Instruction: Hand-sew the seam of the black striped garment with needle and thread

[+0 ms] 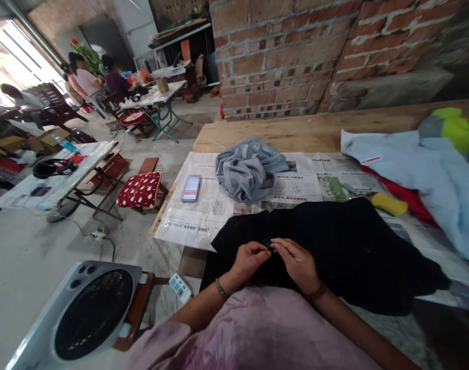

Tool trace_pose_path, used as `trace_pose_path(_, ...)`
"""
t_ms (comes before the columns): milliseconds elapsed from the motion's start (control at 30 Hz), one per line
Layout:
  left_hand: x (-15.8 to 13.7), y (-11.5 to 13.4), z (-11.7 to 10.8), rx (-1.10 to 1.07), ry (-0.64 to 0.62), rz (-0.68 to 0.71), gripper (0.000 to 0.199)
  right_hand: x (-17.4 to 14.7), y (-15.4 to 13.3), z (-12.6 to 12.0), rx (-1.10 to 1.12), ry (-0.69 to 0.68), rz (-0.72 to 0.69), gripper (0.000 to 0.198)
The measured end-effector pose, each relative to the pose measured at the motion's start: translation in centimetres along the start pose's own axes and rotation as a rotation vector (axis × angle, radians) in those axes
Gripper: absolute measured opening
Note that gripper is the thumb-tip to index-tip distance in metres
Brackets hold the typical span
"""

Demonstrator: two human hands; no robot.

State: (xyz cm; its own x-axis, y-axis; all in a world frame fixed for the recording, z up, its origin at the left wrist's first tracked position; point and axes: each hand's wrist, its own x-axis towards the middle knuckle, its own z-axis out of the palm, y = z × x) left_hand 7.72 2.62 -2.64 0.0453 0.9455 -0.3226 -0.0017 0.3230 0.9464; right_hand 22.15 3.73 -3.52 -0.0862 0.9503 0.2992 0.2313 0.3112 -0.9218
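Black cloth (346, 241) lay along the near edge of the worktop (315, 134), part of it hanging over that edge by the near left corner. Above its left portion, the left hand (252, 261) had thumb and forefinger drawn together at a small dark piece (267, 245); whether this belonged to the cloth, I could not tell. The right hand (298, 262) met it from the other side, fingers slightly bent and together, tips at the same piece; its thumb was hidden, so how firm that grip was could not be told.

Just beyond the cloth, a crumpled grey garment (248, 169) sat on newspaper (194, 223) towards the far left corner, and a phone (191, 188) lay near the left edge. Towards the right edge were a yellow piece (389, 204), red fabric (406, 192) and a pale blue garment (431, 164), with lime-green fabric (452, 126) near the far right corner. A brick wall (281, 61) rose behind the far edge. Off the left edge stood a stool with a red cushion (139, 190).
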Motion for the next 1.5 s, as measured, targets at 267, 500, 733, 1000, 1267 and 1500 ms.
trace_pose_path(267,0.5,-0.6,-0.1,-0.093,-0.038,-0.016,0.009,0.2,0.9,0.2,0.066,-0.024,0.202,0.022)
trace_pose_path(500,0.8,0.4,-0.5,-0.189,-0.102,-0.109,0.008,0.0,0.2,-0.1,-0.054,-0.019,-0.037,0.017)
trace_pose_path(733,0.9,0.6,-0.5,-0.19,-0.139,-0.109,0.004,-0.1,0.5,-0.2,-0.024,0.007,0.052,0.017)
trace_pose_path(1000,0.9,1.5,-0.1,-0.067,-0.072,-0.055,0.007,0.2,0.6,0.1,0.043,0.006,0.001,0.015)
trace_pose_path(1267,1.0,1.5,0.1,-0.015,-0.015,-0.063,0.009,0.4,0.3,0.2,-0.062,-0.01,0.055,0.015)
trace_pose_path(1500,1.4,0.8,0.1,0.082,0.068,0.039,0.007,0.7,0.2,0.3,-0.08,0.024,0.044,0.015)
